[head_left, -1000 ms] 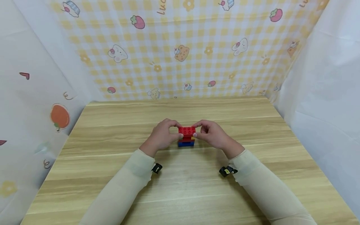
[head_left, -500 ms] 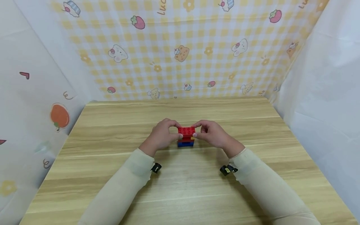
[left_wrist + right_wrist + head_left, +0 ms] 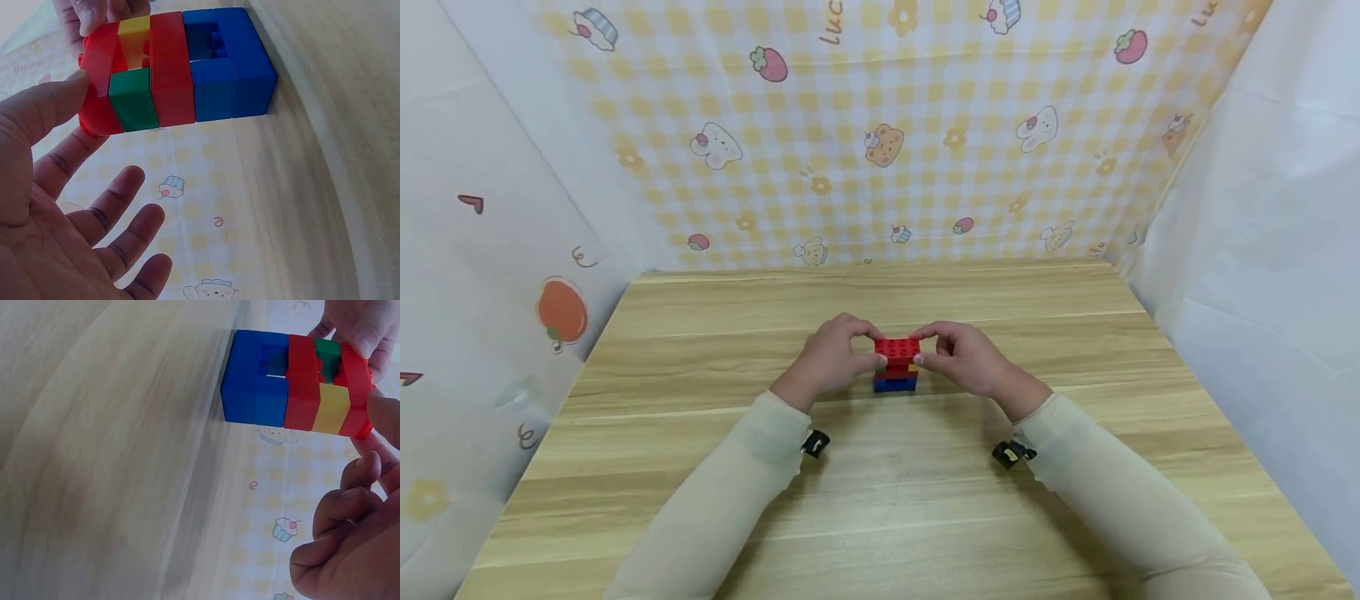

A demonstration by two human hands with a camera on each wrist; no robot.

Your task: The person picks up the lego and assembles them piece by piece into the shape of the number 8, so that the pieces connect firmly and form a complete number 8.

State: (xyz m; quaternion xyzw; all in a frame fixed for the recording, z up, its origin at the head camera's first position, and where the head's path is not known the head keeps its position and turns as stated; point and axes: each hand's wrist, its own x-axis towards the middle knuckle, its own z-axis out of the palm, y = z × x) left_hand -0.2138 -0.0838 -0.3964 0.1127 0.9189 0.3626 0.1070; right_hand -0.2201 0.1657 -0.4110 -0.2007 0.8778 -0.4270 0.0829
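A small tower of toy building blocks stands on the table. Its base is a long blue block (image 3: 253, 69) with smaller blue blocks on it. Above them comes a red block (image 3: 302, 381), then a green block (image 3: 134, 100) at the left and a yellow block (image 3: 331, 407) at the right. A studded red block (image 3: 897, 347) caps the tower. My left hand (image 3: 833, 360) pinches the left end of that top block between thumb and forefinger. At the opposite end, my right hand (image 3: 964, 357) pinches it the same way, its other fingers curled in.
The wood-grain table (image 3: 880, 500) spreads around the tower. A yellow checked cloth (image 3: 850, 125) hangs behind it, with white sheets at both sides. Small black cameras (image 3: 815, 443) are worn on the wrists.
Both hands keep their pinch on the top red block, and the tower stays in place. The head view has shifted very slightly.
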